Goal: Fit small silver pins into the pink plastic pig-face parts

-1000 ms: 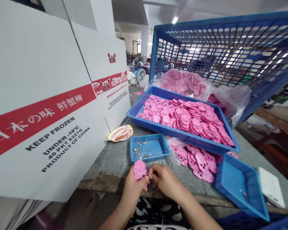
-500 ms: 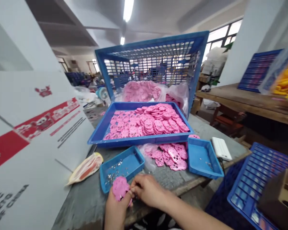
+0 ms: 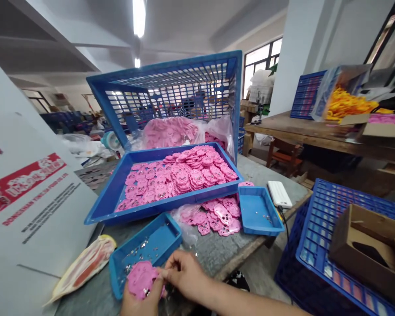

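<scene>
My left hand (image 3: 141, 305) grips a flat pink scalloped plastic piece (image 3: 141, 277) by its lower edge, with small shiny bits near the thumb. At the right edge of that piece, my right hand (image 3: 187, 275) is closed in a pinch; whatever its fingertips hold is too small to make out. Just behind the held piece lies a small blue tray (image 3: 164, 245) with scattered tiny metal parts. Many similar pink pieces (image 3: 197, 177) are piled in a large blue tray (image 3: 158, 208) farther back. More loose pink pieces (image 3: 222, 215) lie on the table beside a clear plastic bag (image 3: 186, 224).
A second small blue tray (image 3: 258, 206) and a white power bank (image 3: 279, 194) with a cable sit at right. Behind stands a blue crate (image 3: 164, 72) on its side. A white carton (image 3: 26, 188) and a yellow-edged pouch (image 3: 85, 265) flank the left; a blue crate with a brown box (image 3: 365, 232) stands right.
The view has swung to the right, so everything sits farther left. Both hands stay together at the pink piece, whose face is turned more toward me.
</scene>
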`<act>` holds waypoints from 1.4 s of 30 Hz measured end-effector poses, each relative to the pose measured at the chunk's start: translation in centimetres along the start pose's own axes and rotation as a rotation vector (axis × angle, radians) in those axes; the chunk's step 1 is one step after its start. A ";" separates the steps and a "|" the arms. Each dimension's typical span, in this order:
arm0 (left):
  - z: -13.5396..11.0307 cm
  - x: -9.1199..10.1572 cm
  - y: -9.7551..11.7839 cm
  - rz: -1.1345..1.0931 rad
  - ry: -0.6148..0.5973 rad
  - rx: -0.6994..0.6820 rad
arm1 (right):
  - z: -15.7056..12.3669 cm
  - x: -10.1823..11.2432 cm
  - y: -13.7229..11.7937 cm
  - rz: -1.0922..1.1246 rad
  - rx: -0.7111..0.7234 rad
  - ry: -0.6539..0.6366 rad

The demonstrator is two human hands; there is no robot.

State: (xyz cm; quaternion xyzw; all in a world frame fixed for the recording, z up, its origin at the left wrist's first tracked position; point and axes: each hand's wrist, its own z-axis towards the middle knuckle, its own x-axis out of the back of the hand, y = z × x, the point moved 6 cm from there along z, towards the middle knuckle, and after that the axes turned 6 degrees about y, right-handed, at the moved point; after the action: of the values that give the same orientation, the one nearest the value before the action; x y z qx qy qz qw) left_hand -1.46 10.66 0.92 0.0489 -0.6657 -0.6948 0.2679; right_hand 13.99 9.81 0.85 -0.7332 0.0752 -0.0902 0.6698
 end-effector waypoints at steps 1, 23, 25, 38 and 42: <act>0.0 0.0 -0.1 0.000 -0.009 0.032 | 0.0 0.0 0.1 -0.006 0.041 0.027; -4.6 -2.4 5.7 -0.698 -0.711 0.347 | -1.3 4.3 -7.1 -0.198 0.325 -0.332; -4.7 -2.3 5.6 -0.697 -0.718 0.356 | -1.5 4.0 -7.4 -0.265 0.351 -0.353; -4.5 -1.8 5.1 -0.694 -0.749 0.394 | -2.1 2.5 -7.4 -0.481 0.488 -0.392; -4.4 -1.7 5.1 -0.702 -0.736 0.404 | -1.8 2.1 -7.2 -0.495 0.491 -0.397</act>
State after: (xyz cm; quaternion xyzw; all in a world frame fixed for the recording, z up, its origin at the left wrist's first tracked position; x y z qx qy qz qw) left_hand 3.41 7.59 4.76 0.0721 -0.7792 -0.5722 -0.2455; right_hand 15.57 8.19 8.24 -0.5505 -0.2585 -0.1208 0.7845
